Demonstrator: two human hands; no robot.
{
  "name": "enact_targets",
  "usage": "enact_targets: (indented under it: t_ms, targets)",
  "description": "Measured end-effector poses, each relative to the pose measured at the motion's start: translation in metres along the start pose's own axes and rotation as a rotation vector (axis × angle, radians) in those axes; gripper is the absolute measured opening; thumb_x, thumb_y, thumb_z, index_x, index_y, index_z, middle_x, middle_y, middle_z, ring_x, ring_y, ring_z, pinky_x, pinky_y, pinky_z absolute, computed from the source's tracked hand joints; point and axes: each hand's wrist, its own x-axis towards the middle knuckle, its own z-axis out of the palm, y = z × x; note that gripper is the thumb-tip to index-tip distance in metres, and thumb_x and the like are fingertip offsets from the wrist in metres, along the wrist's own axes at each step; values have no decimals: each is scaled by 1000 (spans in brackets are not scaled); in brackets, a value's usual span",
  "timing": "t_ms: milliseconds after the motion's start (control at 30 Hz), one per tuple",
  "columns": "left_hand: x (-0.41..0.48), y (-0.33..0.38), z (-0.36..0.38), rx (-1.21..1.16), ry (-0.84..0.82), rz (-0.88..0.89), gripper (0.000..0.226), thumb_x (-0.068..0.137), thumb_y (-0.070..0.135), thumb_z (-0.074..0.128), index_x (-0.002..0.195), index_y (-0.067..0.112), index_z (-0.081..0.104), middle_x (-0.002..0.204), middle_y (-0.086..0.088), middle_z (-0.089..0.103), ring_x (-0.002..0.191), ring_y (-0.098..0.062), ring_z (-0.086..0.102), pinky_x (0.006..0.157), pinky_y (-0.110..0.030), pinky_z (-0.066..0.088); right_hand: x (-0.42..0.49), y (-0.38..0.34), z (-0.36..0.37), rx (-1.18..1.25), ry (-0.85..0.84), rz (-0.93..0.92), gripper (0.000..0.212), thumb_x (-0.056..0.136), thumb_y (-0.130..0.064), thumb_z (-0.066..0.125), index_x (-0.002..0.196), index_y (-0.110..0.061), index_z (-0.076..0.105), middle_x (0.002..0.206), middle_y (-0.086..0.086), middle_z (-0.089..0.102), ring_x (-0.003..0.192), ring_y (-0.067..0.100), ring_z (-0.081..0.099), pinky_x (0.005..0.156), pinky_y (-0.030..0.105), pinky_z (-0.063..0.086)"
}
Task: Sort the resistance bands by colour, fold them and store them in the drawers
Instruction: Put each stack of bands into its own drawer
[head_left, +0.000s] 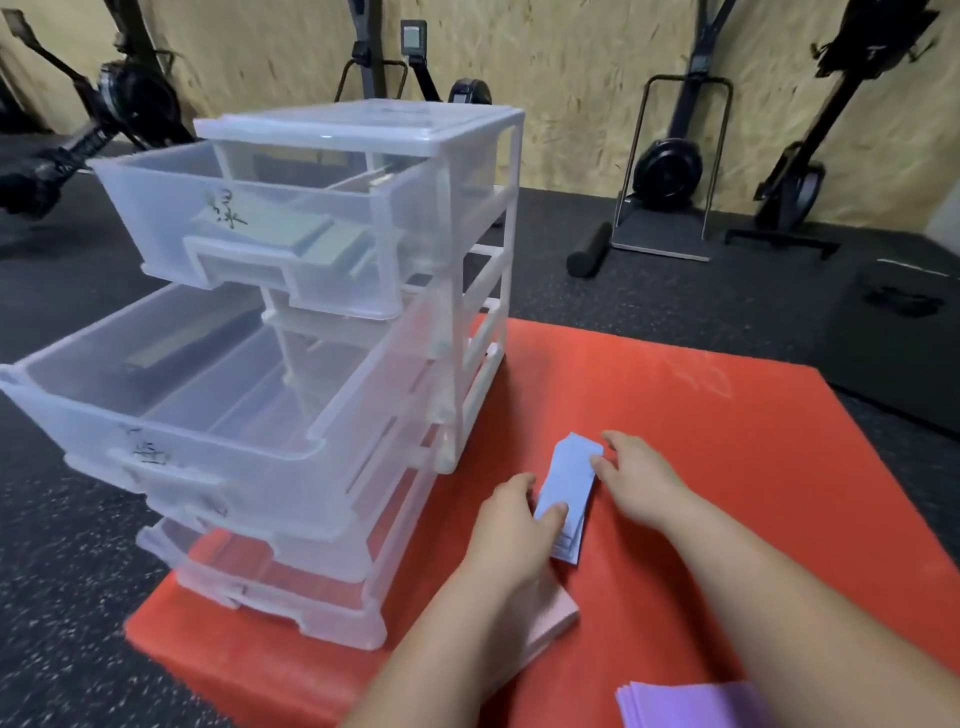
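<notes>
While a purple band stack (691, 706) sits at the red foam mat's (727, 415) near edge, left hand (511, 525) grips the folded pale-blue resistance band (569, 486) mid-mat, thumb on top; right hand (639, 478) pinches its far-right edge. Translucent plastic drawer unit (363, 249) stands on the mat's left side.

Bare left hand (511, 525) and bare right hand (641, 480); left forearm (441, 639) and right forearm (779, 587) uncovered as far as they show.
</notes>
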Motion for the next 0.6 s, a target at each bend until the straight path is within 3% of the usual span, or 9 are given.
enact_targets:
  t_ms: [133,300,467,600]
  targets:
    - [14,4,3,-49,-8,18,57,101,39,63,152,17,53,149,-5,59,135,-21,58,112,-33,44,7,-1,8,5,-16,-20,56,97,-40,67,146,-17,55,135,13,61,126,34,58,109,40,43]
    - [30,-1,9,22,-13,33,54,94,37,70,145,25,60,136,-4,60,124,-25,62,106,-42,51,9,5,1,225,-48,-22,56,78,-34,88,129,-29,65,124,0,64,112,16,66,102,36,51]
    - [36,-2,14,71,-20,30,59,91,38,72,147,28,59,138,-1,59,125,-24,60,106,-41,51,18,8,-11,375,-128,13,42,83,-28,86,120,-32,66,110,-7,70,101,14,67,85,30,51]
    - [35,-1,15,83,-20,28,59,91,34,71,148,28,58,140,0,57,125,-23,59,105,-40,51,26,5,-10,426,-130,99,38,87,-21,83,119,-23,63,94,4,67,80,15,61,72,28,46]
